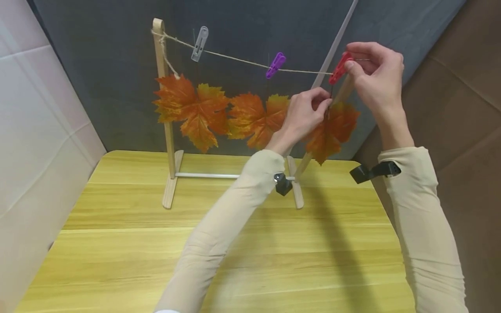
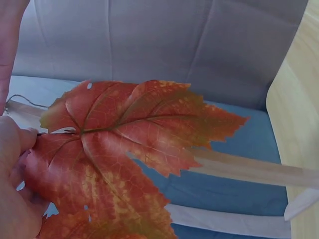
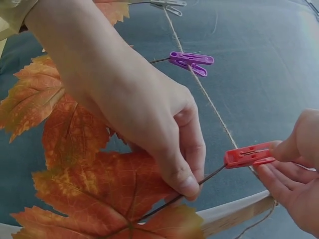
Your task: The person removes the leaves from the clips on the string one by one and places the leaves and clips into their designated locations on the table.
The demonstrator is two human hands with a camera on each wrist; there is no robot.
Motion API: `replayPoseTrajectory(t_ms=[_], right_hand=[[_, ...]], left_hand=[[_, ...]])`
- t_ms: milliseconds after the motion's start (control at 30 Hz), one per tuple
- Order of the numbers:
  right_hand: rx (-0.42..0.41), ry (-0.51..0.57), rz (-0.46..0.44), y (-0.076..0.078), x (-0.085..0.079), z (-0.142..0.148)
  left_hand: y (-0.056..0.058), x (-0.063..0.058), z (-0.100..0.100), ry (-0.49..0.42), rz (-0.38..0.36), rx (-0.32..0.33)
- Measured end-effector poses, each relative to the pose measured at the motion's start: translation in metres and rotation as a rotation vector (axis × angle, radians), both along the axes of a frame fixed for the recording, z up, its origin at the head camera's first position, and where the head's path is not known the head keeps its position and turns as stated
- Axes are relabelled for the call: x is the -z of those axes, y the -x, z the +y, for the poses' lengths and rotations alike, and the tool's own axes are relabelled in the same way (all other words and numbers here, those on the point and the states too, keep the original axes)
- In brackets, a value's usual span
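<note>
My left hand (image 1: 303, 111) pinches the thin dark stem (image 3: 212, 175) of the rightmost orange-red maple leaf (image 1: 332, 130), which hangs below the fingers. With finger and thumb, my right hand (image 1: 377, 76) grips the handle end of a red clothespin (image 1: 339, 68) on the twine (image 1: 235, 58). In the right wrist view the stem's upper end meets the red clothespin's nose. A purple clothespin (image 1: 276, 65) on the twine holds the middle leaf (image 1: 256, 119) by its stem. Further left, a clear grey clothespin (image 1: 200, 43) sits above another orange leaf (image 1: 195, 111).
A wooden frame carries the twine, its left post (image 1: 161, 65) and right post (image 2: 239, 167) on flat feet. A white rod (image 1: 207, 175) joins them low down. The frame stands on a yellow wood-grain table (image 1: 117, 243), near its far edge, before a dark cloth backdrop (image 1: 254, 26).
</note>
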State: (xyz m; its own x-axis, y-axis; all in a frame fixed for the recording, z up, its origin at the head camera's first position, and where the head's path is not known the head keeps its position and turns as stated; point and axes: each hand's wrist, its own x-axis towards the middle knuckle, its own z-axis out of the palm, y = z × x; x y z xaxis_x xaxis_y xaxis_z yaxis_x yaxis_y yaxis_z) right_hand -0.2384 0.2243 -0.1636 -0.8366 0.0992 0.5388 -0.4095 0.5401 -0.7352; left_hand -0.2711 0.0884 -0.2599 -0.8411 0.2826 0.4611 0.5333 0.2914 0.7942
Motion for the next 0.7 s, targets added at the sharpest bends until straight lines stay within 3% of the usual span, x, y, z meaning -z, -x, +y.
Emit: replayPoseTrajectory(t_ms=[267, 500, 700], right_hand=[[-0.019, 0.189, 0.138, 0.002, 0.001, -0.001], [-0.096, 0.446, 0.224, -0.005, -0.002, -0.007], [-0.098, 0.545, 0.342, -0.012, -0.005, -0.013]], left_hand=[[-0.001, -0.004, 0.002, -0.008, 0.015, -0.005], [-0.004, -0.002, 0.004, -0.011, -0.003, 0.036], [-0.008, 0.0, 0.006, -0.015, -0.009, 0.043]])
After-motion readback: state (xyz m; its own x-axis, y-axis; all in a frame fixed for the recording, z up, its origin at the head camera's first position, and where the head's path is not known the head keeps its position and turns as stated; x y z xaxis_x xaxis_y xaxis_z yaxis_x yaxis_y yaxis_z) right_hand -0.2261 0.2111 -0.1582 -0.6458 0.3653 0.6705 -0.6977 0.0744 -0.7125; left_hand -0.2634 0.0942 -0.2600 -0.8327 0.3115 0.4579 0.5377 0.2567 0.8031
